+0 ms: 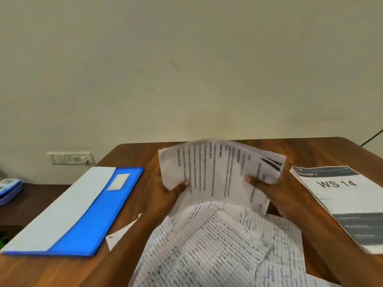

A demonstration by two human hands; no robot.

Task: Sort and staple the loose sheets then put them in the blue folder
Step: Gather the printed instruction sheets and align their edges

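Both hands hold up a bundle of printed sheets (pixel 217 172) above the wooden table (pixel 128 272), the pages blurred. My left hand (pixel 170 193) grips the bundle's lower left edge with the thumb on top. My right hand (pixel 261 183) pinches its right side. Below the bundle, loose handwritten lined sheets (pixel 217 245) lie scattered toward the near edge. The blue folder (pixel 83 216) lies shut on the table's left part, with a pale flap and a small label on its cover. No stapler is in view.
A stack of printed booklets marked "WS 14" (pixel 344 201) lies at the right of the table. A small white paper corner (pixel 122 233) sticks out beside my left forearm. A wall socket (pixel 70 158) is behind the table at left. A lower dark surface (pixel 31 201) sits left.
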